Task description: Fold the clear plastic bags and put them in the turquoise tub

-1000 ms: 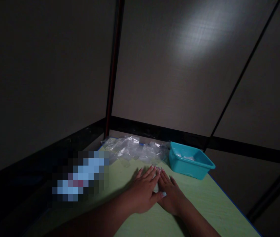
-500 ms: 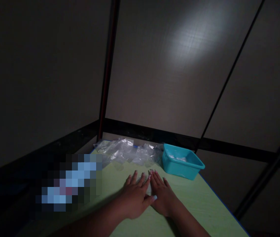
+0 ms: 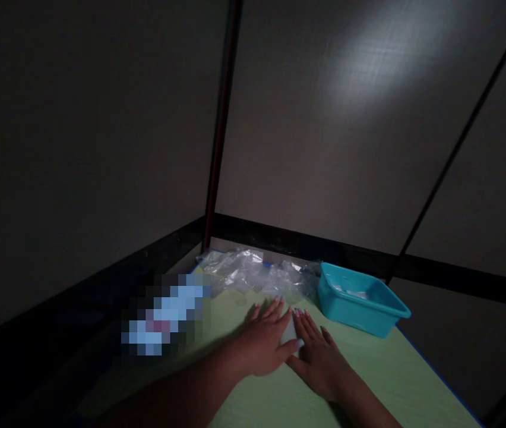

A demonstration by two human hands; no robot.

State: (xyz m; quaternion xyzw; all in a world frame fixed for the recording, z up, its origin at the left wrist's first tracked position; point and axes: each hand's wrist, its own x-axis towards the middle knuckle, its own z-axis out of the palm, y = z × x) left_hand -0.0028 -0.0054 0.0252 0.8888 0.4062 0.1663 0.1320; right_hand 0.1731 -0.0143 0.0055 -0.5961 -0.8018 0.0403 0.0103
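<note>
My left hand (image 3: 264,342) lies flat on the green table (image 3: 382,374), fingers stretched out and pointing away from me. My right hand (image 3: 319,356) lies flat beside it, and the left thumb touches the right hand's edge. Between the two hands a small pale patch (image 3: 289,337) shows; whether it is a thin clear sheet or bare table I cannot tell. A heap of crumpled clear plastic bags (image 3: 255,274) lies just beyond the fingertips. A teal plastic tub (image 3: 360,300) stands to the right of the heap.
The room is dim. Grey wall panels with dark frame bars close off the back and left of the table. A blurred blue-and-white patch (image 3: 164,318) lies at the table's left edge. The table's right edge has a blue rim (image 3: 435,371).
Both hands stay flat and side by side on the table. The view has shifted left and then back right; nothing on the table has moved.
</note>
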